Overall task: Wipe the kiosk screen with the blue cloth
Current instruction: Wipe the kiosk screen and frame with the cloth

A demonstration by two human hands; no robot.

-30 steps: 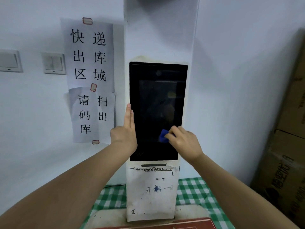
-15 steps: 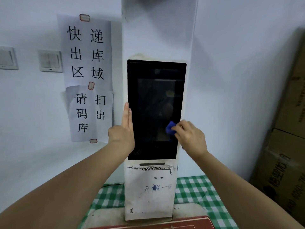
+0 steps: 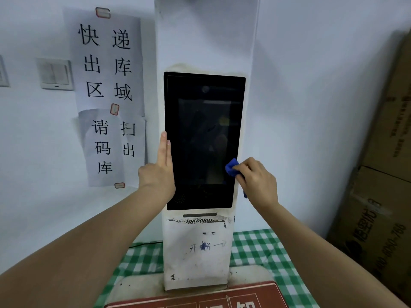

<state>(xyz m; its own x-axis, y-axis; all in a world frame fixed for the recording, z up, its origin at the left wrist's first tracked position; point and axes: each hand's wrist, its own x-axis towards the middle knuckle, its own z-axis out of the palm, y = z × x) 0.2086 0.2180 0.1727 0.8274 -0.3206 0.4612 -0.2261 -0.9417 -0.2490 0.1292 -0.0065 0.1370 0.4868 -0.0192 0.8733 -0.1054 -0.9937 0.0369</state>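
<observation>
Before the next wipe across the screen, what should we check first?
1. Blue cloth held in the right hand: ok.
2. Cloth touching the screen: ok, at its right edge.
3. Left hand steadying the kiosk, fingers flat on the screen's left edge: ok.
4. Screen's middle free to wipe: ok.
5. Screen clean already: cannot tell, reflections hide it.

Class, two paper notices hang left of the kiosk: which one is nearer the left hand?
The lower notice, with five characters; it hangs beside the left hand, below the six-character upper notice.
</observation>
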